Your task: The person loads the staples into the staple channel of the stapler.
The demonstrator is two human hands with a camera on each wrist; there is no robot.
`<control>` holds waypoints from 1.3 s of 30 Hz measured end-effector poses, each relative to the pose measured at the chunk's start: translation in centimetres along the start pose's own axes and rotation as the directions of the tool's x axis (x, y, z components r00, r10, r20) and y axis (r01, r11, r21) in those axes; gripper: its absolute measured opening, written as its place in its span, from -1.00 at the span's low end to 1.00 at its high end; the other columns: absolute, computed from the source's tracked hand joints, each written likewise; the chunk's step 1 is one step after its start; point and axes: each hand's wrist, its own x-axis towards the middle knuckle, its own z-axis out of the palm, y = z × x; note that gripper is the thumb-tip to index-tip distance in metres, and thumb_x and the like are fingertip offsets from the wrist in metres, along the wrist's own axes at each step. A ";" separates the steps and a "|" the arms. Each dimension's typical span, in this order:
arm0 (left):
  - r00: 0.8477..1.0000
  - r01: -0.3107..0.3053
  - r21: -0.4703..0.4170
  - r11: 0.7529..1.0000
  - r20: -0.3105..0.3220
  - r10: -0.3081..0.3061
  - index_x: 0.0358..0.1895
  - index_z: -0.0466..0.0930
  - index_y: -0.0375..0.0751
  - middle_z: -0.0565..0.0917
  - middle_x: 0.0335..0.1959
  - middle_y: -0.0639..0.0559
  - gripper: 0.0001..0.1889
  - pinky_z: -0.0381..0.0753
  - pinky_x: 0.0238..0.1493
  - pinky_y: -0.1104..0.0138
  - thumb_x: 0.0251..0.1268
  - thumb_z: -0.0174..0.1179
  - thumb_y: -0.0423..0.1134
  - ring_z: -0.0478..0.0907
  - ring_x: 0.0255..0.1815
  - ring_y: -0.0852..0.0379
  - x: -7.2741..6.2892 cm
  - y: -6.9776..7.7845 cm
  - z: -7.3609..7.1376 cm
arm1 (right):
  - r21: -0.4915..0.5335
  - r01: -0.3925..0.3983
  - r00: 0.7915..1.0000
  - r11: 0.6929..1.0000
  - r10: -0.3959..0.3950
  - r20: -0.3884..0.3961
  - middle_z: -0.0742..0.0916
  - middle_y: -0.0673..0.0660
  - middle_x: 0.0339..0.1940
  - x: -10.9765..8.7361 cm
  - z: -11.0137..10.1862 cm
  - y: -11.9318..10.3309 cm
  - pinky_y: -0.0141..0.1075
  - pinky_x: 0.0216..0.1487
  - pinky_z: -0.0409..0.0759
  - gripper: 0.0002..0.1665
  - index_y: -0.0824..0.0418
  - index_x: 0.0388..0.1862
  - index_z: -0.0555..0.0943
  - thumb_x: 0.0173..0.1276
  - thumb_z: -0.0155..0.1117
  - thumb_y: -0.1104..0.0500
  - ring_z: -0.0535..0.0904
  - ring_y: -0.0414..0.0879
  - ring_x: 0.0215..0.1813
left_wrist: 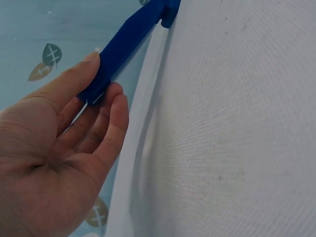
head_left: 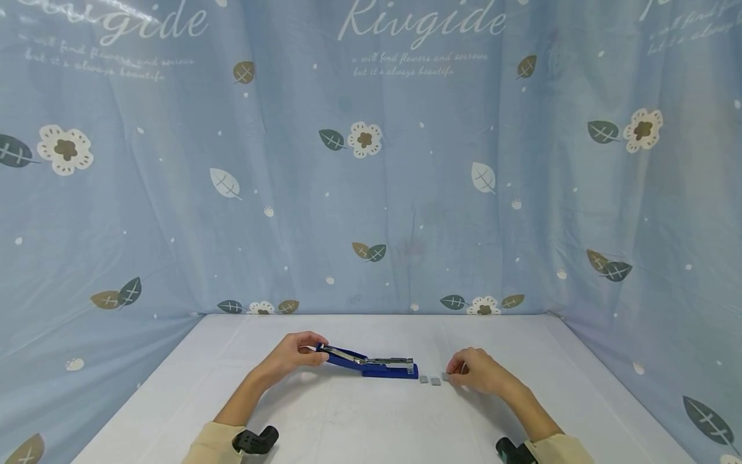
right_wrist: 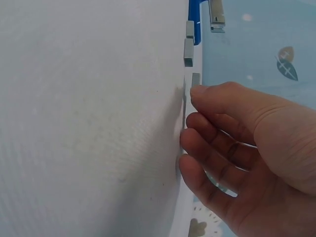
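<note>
A blue stapler [head_left: 390, 372] lies opened out on the white table, its metal magazine [head_left: 388, 361] showing. My left hand [head_left: 292, 354] pinches the raised end of its top arm between thumb and fingers; the left wrist view shows the blue arm [left_wrist: 123, 44] slanting up from that grip. To the right of the stapler's base sit two small grey staple strips [head_left: 435, 381] on the tabletop. My right hand [head_left: 478, 372] pinches a third grey strip [right_wrist: 196, 79] close over the table, thumb tip at its end. The fingers partly hide that strip.
A white cloth-like table surface [head_left: 348, 419] spreads around the hands. Blue printed curtains [head_left: 371, 193] rise behind the table and along both sides. Black wrist devices [head_left: 255, 441] sit at both sleeves near the front.
</note>
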 end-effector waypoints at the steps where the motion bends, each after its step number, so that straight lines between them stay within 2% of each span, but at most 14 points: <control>1: 1.000 -0.001 0.001 1.000 -0.001 0.001 0.11 0.57 -0.22 0.70 -0.04 -0.11 -0.54 0.68 -0.07 0.19 0.21 0.38 -0.09 0.67 -0.13 0.09 0.0 0.0 0.0 | 0.003 -0.005 1.000 1.000 0.005 0.001 0.65 -0.06 -0.45 0.0 0.0 0.0 -0.45 -0.44 0.46 -0.92 0.18 -0.33 0.70 0.19 0.43 0.26 0.46 -0.24 -0.43; 6: 1.000 -0.003 0.004 1.000 -0.003 0.003 0.12 0.56 -0.22 0.69 -0.03 -0.11 -0.54 0.68 -0.06 0.15 0.21 0.38 -0.10 0.67 -0.13 0.09 0.0 0.0 0.0 | 0.004 -0.013 1.000 1.000 0.013 -0.001 0.65 -0.07 -0.45 0.3 0.0 0.0 -0.45 -0.44 0.49 -0.93 0.17 -0.32 0.70 0.21 0.42 0.25 0.47 -0.23 -0.42; 19: 1.000 0.000 -0.002 1.000 0.003 0.000 0.12 0.56 -0.22 0.69 -0.04 -0.11 -0.55 0.68 -0.05 0.13 0.21 0.38 -0.10 0.68 -0.13 0.08 0.0 0.3 0.0 | -0.012 0.033 0.999 0.999 -0.034 -0.011 0.67 -0.05 -0.44 0.5 -0.7 -0.5 -0.46 -0.41 0.46 -0.93 0.20 -0.29 0.70 0.23 0.39 0.26 0.49 -0.25 -0.41; 26: 1.000 0.009 -0.004 1.000 0.002 -0.009 0.12 0.56 -0.23 0.70 -0.04 -0.11 -0.54 0.68 -0.07 0.18 0.20 0.38 -0.10 0.68 -0.14 0.11 0.2 0.0 0.0 | -0.021 -0.006 1.000 1.000 0.006 -0.019 0.67 -0.08 -0.40 1.0 -0.8 -0.8 -0.45 -0.37 0.46 -0.94 0.12 -0.29 0.70 0.24 0.39 0.24 0.50 -0.22 -0.36; 30: 1.000 0.013 -0.002 1.000 0.005 -0.013 0.12 0.56 -0.22 0.70 -0.04 -0.10 -0.53 0.68 -0.08 0.23 0.20 0.38 -0.08 0.68 -0.14 0.12 0.2 0.0 0.1 | -0.023 -0.010 1.000 1.000 0.010 -0.023 0.67 -0.07 -0.40 1.2 -0.7 -1.3 -0.45 -0.37 0.47 -0.93 0.15 -0.29 0.70 0.24 0.39 0.26 0.50 -0.18 -0.34; 39: 1.000 0.001 -0.005 1.000 0.010 -0.001 0.12 0.56 -0.23 0.68 -0.02 -0.13 -0.54 0.68 -0.06 0.18 0.21 0.38 -0.11 0.68 -0.13 0.10 0.1 0.0 0.0 | 0.003 -0.009 0.999 1.000 0.009 -0.041 0.68 -0.05 -0.40 1.8 -0.8 -2.4 -0.47 -0.36 0.52 -0.93 0.17 -0.28 0.71 0.25 0.40 0.24 0.52 -0.13 -0.32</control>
